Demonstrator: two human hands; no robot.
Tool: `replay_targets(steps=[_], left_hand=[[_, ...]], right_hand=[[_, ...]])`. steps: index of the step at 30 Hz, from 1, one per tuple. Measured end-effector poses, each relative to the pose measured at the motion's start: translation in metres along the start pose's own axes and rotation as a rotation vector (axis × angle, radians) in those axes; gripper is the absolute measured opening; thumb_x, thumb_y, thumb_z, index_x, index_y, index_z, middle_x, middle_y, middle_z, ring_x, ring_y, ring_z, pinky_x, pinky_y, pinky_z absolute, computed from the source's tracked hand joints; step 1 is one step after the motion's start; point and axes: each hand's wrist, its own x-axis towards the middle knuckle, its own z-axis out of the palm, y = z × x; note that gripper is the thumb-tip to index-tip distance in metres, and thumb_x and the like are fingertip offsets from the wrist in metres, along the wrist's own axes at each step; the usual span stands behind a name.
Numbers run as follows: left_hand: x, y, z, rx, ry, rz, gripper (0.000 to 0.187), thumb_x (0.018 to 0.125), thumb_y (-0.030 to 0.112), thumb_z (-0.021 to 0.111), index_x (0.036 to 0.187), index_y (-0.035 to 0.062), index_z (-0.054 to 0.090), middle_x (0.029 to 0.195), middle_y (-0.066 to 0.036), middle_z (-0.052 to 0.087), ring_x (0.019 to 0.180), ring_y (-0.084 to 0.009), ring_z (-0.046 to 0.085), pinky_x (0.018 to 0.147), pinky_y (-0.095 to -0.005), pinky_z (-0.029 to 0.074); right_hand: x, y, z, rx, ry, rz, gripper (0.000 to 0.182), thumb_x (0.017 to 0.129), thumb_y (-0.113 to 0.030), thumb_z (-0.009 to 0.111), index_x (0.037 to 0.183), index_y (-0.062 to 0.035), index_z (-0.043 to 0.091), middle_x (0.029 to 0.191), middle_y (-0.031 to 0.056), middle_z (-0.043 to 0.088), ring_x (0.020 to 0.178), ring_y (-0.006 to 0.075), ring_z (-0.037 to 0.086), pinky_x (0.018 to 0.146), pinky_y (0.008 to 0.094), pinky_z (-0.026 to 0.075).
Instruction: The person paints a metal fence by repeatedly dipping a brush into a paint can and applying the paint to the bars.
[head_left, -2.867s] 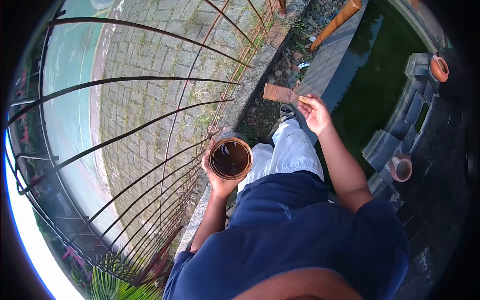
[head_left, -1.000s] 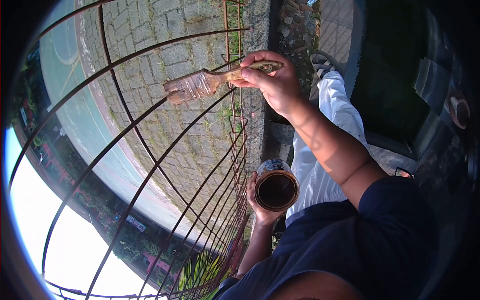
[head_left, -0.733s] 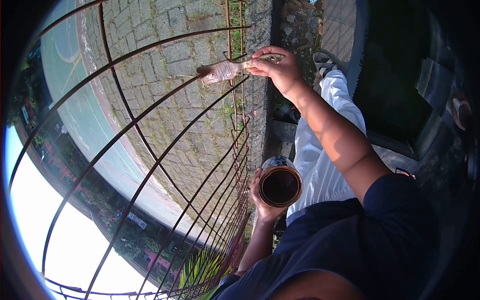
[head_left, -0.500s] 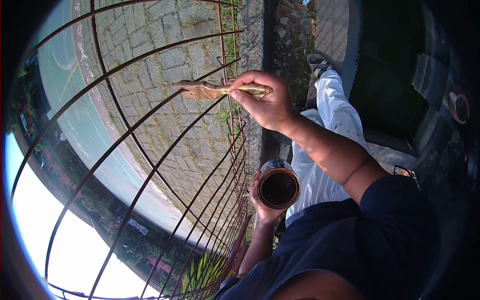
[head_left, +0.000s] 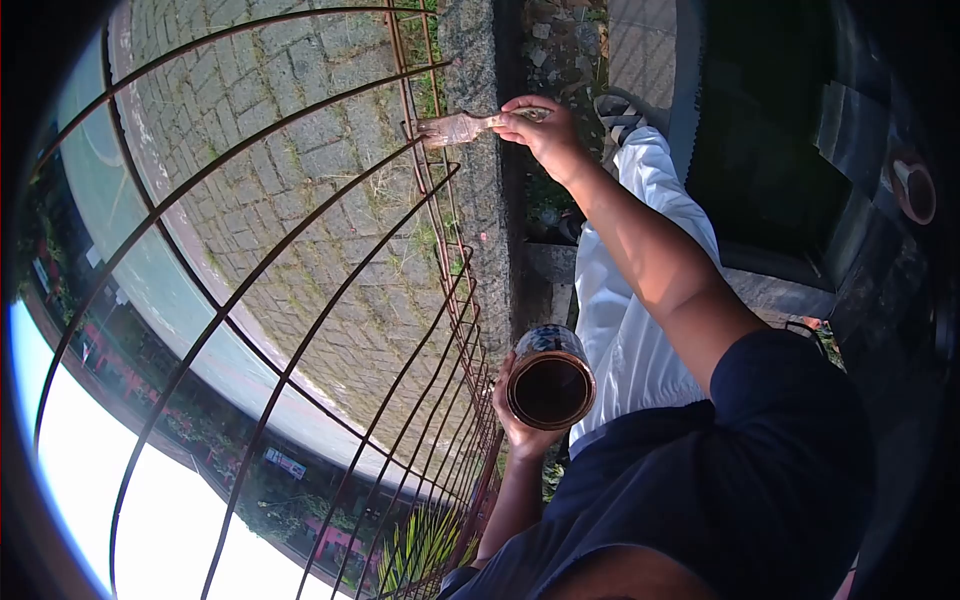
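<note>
A paintbrush (head_left: 458, 129) is pinched by its handle in my right hand (head_left: 543, 130). Its bristle end lies against the rusty wire fence (head_left: 330, 202), close to where a long bar meets the lengthwise wires. My left hand (head_left: 520, 428) is wrapped round the side of a paint can (head_left: 551, 345), held near my waist with its mouth facing up. Dark brown paint smears the can's rim, and the inside looks dark.
A concrete curb (head_left: 478, 215) runs along the fence, with grassy paving (head_left: 290, 130) beyond it. My white-trousered legs (head_left: 655, 200) stand on the near side. A spiky plant (head_left: 425, 540) grows by the fence, and a round pot-like object (head_left: 914, 190) sits at far right.
My right hand has drawn the brush back along the bar, toward the lengthwise wires and the curb. The can stays in my left hand, and the view has shifted slightly.
</note>
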Motion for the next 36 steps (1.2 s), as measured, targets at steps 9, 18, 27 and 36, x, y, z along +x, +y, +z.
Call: replay_targets(steps=[9, 18, 27, 36], left_hand=[[0.009, 0.0, 0.004, -0.071, -0.044, -0.076, 0.127, 0.059, 0.018, 0.099, 0.153, 0.0197, 0.013, 0.159, -0.025, 0.025, 0.13, -0.0363, 0.056, 0.104, -0.0507, 0.056], [0.017, -0.009, 0.012, 0.026, 0.001, 0.006, 0.134, 0.053, 0.023, 0.103, 0.153, 0.0147, 0.015, 0.154, -0.027, 0.031, 0.13, -0.0367, 0.056, 0.101, -0.0481, 0.058], [0.031, -0.008, 0.015, 0.2, -0.031, 0.051, 0.134, 0.056, 0.029, 0.102, 0.152, 0.0083, 0.011, 0.149, -0.025, 0.04, 0.128, -0.0367, 0.057, 0.112, -0.0524, 0.045], [0.019, -0.022, 0.012, 0.086, -0.008, -0.037, 0.134, 0.055, 0.033, 0.102, 0.152, 0.0087, 0.012, 0.146, -0.024, 0.044, 0.129, -0.0357, 0.056, 0.112, -0.0506, 0.046]], right_hand=[[0.035, 0.022, -0.032, -0.079, 0.163, 0.084, 0.016, 0.092, -0.002, 0.072, 0.107, 0.0023, 0.066, 0.101, 0.0144, 0.074, 0.089, 0.0214, 0.075, 0.081, 0.0326, 0.063], [0.014, -0.012, -0.02, 0.169, -0.106, 0.141, 0.012, 0.091, 0.0, 0.073, 0.102, 0.0036, 0.068, 0.099, 0.0125, 0.073, 0.089, 0.0208, 0.074, 0.081, 0.0317, 0.063], [0.04, 0.028, -0.03, -0.335, -0.035, -0.114, 0.01, 0.089, -0.001, 0.075, 0.099, -0.0023, 0.073, 0.094, 0.0037, 0.074, 0.085, 0.0115, 0.07, 0.078, 0.0277, 0.057], [0.069, -0.04, 0.068, -1.213, -0.569, -0.429, 0.016, 0.088, -0.007, 0.073, 0.104, -0.0098, 0.074, 0.098, 0.0108, 0.076, 0.09, 0.0274, 0.074, 0.081, 0.037, 0.057]])
